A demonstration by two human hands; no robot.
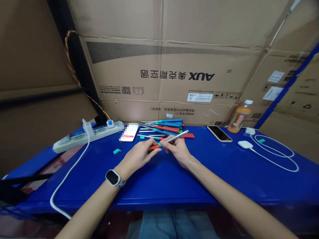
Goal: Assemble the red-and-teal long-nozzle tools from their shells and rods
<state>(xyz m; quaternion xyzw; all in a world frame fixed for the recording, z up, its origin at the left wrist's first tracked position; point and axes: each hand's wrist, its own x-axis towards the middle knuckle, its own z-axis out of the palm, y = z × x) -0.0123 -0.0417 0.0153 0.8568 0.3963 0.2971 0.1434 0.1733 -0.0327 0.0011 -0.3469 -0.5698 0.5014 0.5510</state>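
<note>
Pinching a red handle point(155, 146) between its fingers, the left hand point(139, 155) sits just beside the right hand point(180, 151), whose fingers close on a silver rod point(175, 136), above the blue surface point(159, 186). A teal piece point(160, 144) shows between handle and rod; whether they join, I cannot tell. Gripping from both sides probably steadies them. Tools point(169, 128) lie bunched behind, perhaps for easy reach.

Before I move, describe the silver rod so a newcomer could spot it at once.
On the blue table, find the right hand. The silver rod slants from it toward the picture's upper right. Unlike the coloured-handled tools lying behind, it is held.
</note>
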